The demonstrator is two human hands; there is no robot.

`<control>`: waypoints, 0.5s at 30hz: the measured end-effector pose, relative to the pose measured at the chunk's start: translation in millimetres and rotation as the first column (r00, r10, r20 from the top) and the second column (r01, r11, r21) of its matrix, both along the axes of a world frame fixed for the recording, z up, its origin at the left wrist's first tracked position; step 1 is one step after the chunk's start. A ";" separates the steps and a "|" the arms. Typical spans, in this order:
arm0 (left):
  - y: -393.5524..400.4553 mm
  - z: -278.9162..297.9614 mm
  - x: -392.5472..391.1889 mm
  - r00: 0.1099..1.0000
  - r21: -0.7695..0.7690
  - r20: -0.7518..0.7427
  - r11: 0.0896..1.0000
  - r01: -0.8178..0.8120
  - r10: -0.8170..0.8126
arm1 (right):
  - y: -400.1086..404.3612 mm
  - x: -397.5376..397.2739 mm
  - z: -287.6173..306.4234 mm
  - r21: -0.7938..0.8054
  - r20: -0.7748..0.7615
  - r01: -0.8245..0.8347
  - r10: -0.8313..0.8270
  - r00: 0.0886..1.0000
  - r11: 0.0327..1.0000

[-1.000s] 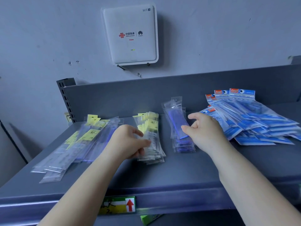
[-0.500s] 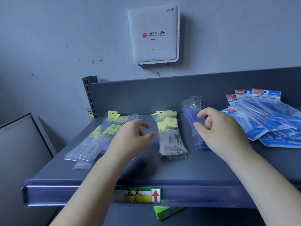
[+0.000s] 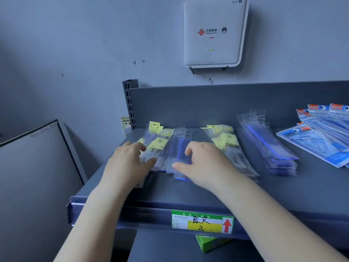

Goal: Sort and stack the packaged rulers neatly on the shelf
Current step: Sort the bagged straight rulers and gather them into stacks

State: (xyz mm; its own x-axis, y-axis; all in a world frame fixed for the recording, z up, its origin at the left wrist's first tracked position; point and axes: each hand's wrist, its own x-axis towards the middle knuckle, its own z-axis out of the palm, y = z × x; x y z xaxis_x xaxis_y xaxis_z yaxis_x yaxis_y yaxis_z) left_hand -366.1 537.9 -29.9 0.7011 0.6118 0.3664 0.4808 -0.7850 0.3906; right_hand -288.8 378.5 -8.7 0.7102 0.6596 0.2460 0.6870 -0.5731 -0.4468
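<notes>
Two hands on leftmost ruler pile (image 3: 166,146) (loose, mixed): left hand (image 3: 128,163) fingers relaxed, touching; right hand (image 3: 200,163) fingers curled, pinching blue pack (image 3: 182,154).

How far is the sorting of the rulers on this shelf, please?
Done: the yellow-labelled clear ruler packets and the blue rulers in clear sleeves each lie in a squared stack. In hand: the left hand and right hand rest on the loose mixed pile at the left. Left: that pile and the fanned blue printed geometry-set packs.
</notes>
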 end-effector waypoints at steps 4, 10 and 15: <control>6.9 -1.8 0.9 0.990 0.024 -0.142 1.000 -0.009 0.013 | 19.3 -2.9 -6.6 -0.222 0.021 0.068 -0.065 0.998 0.973; 17.0 1.0 -1.6 0.994 -0.060 -0.107 0.998 0.001 -0.008 | 25.7 1.1 -6.3 -0.326 -0.020 0.153 -0.169 0.985 0.933; 18.8 2.1 -5.1 0.998 -0.088 -0.062 0.996 0.000 -0.005 | 21.7 2.6 -6.0 -0.303 -0.053 0.213 -0.240 0.969 0.929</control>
